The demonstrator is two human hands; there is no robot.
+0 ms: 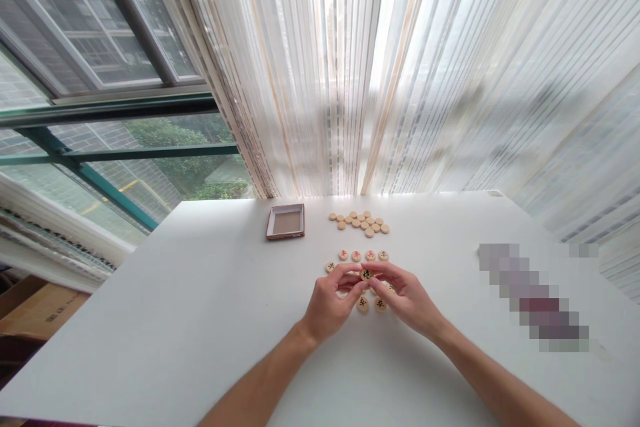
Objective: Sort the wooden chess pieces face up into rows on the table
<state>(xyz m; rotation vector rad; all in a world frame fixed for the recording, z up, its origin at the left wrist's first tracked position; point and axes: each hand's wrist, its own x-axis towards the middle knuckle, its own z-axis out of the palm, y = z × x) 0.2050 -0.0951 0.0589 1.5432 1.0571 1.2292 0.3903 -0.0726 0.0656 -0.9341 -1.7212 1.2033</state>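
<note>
Between the fingertips of both my hands is a round wooden Chinese chess piece (367, 274) with a black character facing up. My left hand (331, 298) pinches it from the left, and my right hand (406, 291) from the right. Just beyond my fingers lies a row of pieces, some with red characters, such as the red-marked piece (370, 255). One black-marked piece (331, 267) sits beside my left fingers. Two more, a black-marked piece (363, 304) and its neighbour (380, 305), lie between my hands. Other pieces under my fingers are partly hidden.
Farther back on the white table (210, 320) is a loose group of blank-side-up pieces (361, 221). Left of them stands a shallow open box (285, 235). A blurred-out object (535, 303) lies at the right. Curtains (340, 80) hang along the back edge, beside a window.
</note>
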